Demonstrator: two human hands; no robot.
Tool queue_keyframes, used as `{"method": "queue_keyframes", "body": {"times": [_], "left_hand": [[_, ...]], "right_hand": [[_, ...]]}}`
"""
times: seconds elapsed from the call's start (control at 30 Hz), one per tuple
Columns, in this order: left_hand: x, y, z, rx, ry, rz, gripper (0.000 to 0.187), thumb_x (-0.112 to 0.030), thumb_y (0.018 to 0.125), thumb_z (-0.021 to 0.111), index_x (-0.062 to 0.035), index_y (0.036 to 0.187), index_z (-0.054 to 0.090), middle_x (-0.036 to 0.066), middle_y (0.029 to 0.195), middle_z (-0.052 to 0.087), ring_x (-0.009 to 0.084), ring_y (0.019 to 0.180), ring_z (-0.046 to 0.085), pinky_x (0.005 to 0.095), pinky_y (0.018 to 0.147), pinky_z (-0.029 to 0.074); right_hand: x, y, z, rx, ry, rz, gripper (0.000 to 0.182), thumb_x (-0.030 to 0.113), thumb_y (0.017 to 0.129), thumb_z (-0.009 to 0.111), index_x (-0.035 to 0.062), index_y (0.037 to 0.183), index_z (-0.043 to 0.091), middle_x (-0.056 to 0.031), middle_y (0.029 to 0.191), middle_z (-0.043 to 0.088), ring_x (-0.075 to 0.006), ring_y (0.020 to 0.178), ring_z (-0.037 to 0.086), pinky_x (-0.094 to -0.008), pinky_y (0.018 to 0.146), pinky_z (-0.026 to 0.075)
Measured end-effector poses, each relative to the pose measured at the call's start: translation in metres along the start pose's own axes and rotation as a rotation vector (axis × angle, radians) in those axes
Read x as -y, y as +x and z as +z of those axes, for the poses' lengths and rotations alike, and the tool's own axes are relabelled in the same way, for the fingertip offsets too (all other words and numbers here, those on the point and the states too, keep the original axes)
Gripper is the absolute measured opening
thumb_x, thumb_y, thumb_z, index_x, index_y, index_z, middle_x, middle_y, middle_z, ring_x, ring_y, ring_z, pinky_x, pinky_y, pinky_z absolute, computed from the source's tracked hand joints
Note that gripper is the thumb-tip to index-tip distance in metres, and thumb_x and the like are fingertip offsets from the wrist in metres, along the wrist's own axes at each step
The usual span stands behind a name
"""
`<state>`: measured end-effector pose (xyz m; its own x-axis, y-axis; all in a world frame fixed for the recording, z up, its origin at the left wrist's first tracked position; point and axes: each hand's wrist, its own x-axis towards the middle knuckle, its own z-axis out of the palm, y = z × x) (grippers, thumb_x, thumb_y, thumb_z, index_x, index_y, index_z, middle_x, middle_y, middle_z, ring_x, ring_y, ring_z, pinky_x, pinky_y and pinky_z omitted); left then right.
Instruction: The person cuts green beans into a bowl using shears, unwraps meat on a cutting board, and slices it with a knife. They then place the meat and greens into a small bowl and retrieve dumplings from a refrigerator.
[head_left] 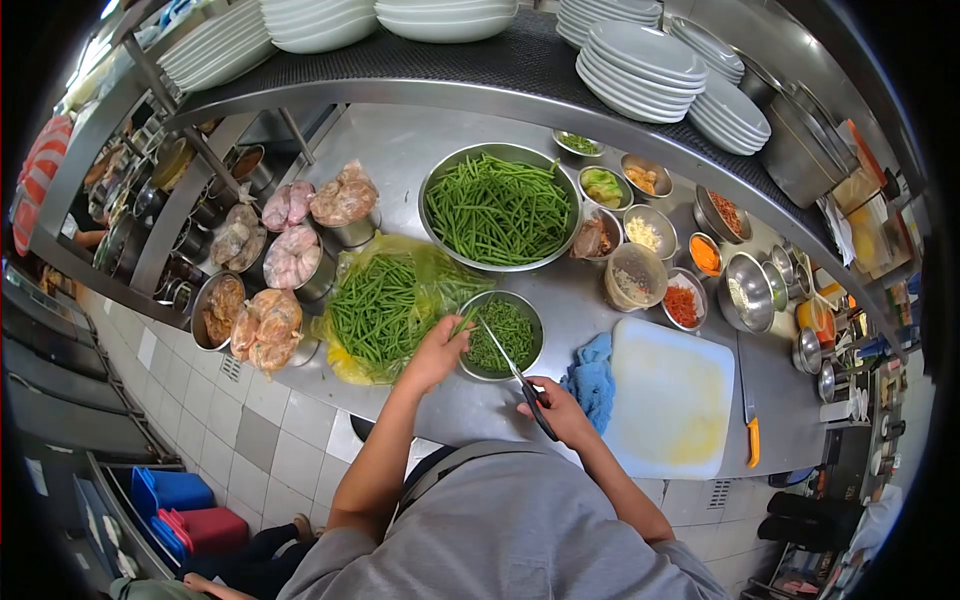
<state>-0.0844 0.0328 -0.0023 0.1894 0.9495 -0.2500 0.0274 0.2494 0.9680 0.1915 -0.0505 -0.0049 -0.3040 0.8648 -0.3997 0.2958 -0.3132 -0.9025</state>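
Observation:
Black-handled scissors (514, 368) are in my right hand (561, 412), its fingers wrapped round the handles, with the blades pointing up and left over a small steel bowl (536, 350) of cut green beans (505, 330). My left hand (437, 355) pinches a few green beans at the bowl's left rim, close to the blade tips. Just left of that bowl, long green beans (375, 312) lie in an open yellow-green plastic bag (425, 270). Behind, a large steel bowl (432, 222) is heaped with more long green beans (495, 205).
A blue cloth (592, 382) lies beside a white cutting board (670, 395), with an orange-handled knife (752, 440) farther right. Bagged meat (268, 325) stands left. Ingredient bowls (683, 300) fill the back right. A shelf (420, 92) with stacked plates (640, 70) crosses above.

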Motion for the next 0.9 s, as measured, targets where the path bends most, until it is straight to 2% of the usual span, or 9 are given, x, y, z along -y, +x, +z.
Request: {"method": "queue_keyframes", "body": {"times": [0.07,0.13,0.23,0.33,0.47,0.53,0.67,0.73,0.9], "left_hand": [[0.011,0.001,-0.005,-0.023,0.024,0.034,0.021,-0.017,0.106,0.057,-0.0085,0.125,0.06,-0.002,0.088,0.057,0.0063,0.069,0.048,0.0244,0.06,0.041],[0.007,-0.002,-0.007,-0.026,0.241,0.111,0.024,-0.016,0.104,0.058,-0.0033,0.124,0.062,0.001,0.089,0.063,0.0139,0.081,0.06,0.0302,0.077,0.049],[-0.014,-0.012,-0.004,0.018,0.319,-0.011,0.025,-0.015,0.103,0.059,-0.004,0.125,0.063,0.001,0.087,0.064,0.013,0.081,0.059,0.0301,0.076,0.049],[-0.001,-0.01,-0.005,0.112,0.232,0.001,0.026,-0.016,0.103,0.06,-0.0074,0.127,0.065,-0.003,0.086,0.06,0.0079,0.081,0.053,0.0246,0.074,0.045],[0.004,-0.009,-0.011,0.161,0.283,-0.012,0.028,-0.016,0.103,0.06,-0.0081,0.13,0.064,-0.003,0.087,0.06,0.0077,0.082,0.054,0.0249,0.072,0.045],[-0.005,-0.013,-0.01,0.191,0.274,-0.013,0.028,-0.017,0.104,0.06,-0.008,0.129,0.065,-0.003,0.087,0.06,0.0079,0.081,0.054,0.0251,0.072,0.045],[-0.013,-0.014,-0.007,0.133,0.282,-0.041,0.027,-0.019,0.104,0.059,-0.0077,0.128,0.065,-0.002,0.086,0.061,0.0087,0.081,0.054,0.0259,0.072,0.045],[-0.004,-0.008,-0.008,0.098,0.298,0.014,0.031,-0.018,0.103,0.06,-0.003,0.129,0.062,0.005,0.089,0.066,0.0141,0.08,0.059,0.0299,0.073,0.049],[0.005,0.003,0.003,0.071,0.315,0.001,0.03,-0.017,0.103,0.058,-0.0062,0.13,0.064,0.003,0.088,0.064,0.0127,0.079,0.056,0.0292,0.072,0.047]], "right_hand": [[-0.005,0.001,0.001,0.006,-0.006,0.011,0.062,0.029,0.09,0.083,0.006,0.139,0.053,0.001,0.084,0.058,-0.0082,0.074,0.052,-0.0264,0.068,0.045],[-0.008,0.002,0.003,-0.019,-0.054,-0.11,0.066,0.033,0.089,0.083,0.0051,0.14,0.052,-0.0025,0.091,0.06,-0.0126,0.083,0.057,-0.0298,0.078,0.049],[-0.002,0.002,0.0,0.025,-0.099,-0.038,0.069,0.036,0.088,0.083,0.0045,0.14,0.051,-0.0056,0.097,0.063,-0.0161,0.09,0.059,-0.0327,0.086,0.05],[0.006,0.001,0.0,0.008,-0.111,-0.02,0.067,0.036,0.088,0.083,0.0048,0.139,0.053,-0.0066,0.097,0.064,-0.0158,0.087,0.059,-0.0322,0.083,0.051],[0.004,0.002,-0.001,0.006,-0.13,-0.011,0.064,0.036,0.089,0.083,0.0053,0.137,0.055,-0.0064,0.097,0.065,-0.0146,0.085,0.059,-0.0311,0.079,0.05],[0.003,0.002,-0.001,0.025,-0.088,0.083,0.062,0.035,0.089,0.083,0.0063,0.136,0.056,-0.0052,0.095,0.065,-0.0129,0.083,0.059,-0.03,0.076,0.05],[0.004,-0.003,-0.003,-0.006,-0.125,0.099,0.061,0.034,0.089,0.083,0.0078,0.137,0.056,-0.0037,0.093,0.065,-0.0113,0.083,0.059,-0.0294,0.075,0.049],[-0.003,-0.006,-0.002,-0.009,-0.059,-0.028,0.061,0.035,0.089,0.083,0.0097,0.138,0.056,-0.0041,0.093,0.065,-0.012,0.084,0.06,-0.0296,0.076,0.05],[-0.001,-0.01,0.0,0.024,-0.131,-0.02,0.062,0.033,0.089,0.083,0.0104,0.139,0.055,-0.0044,0.093,0.065,-0.0136,0.085,0.06,-0.0306,0.079,0.05]]}}
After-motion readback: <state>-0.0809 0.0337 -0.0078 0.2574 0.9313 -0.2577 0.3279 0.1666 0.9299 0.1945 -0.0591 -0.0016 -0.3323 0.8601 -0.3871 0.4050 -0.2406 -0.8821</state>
